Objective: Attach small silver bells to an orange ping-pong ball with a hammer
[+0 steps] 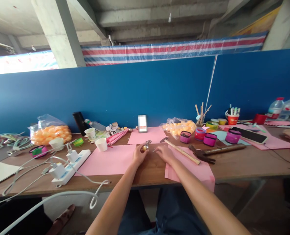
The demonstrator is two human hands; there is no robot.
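Over the brown tabletop, between the pink sheets, my left hand [139,154] is closed round a small shiny gold-and-silver object [145,147]. Its top looks crumpled like foil, and my fingers hide the rest. Just to the right, my right hand [164,152] rests low on the table with fingers stretched toward tiny pale bits [155,150], too small to name. It appears to grip nothing. A small hammer with a pale wooden handle [184,152] lies right beside that hand. Farther right is a claw hammer [223,149] with a dark handle.
A white power strip [72,168] with trailing cables lies at left, near a paper cup [101,144]. At the back stand a phone [142,125] and a bag of orange balls [180,126]. Purple containers [209,139] sit at right. A blue partition [135,91] closes off the far side.
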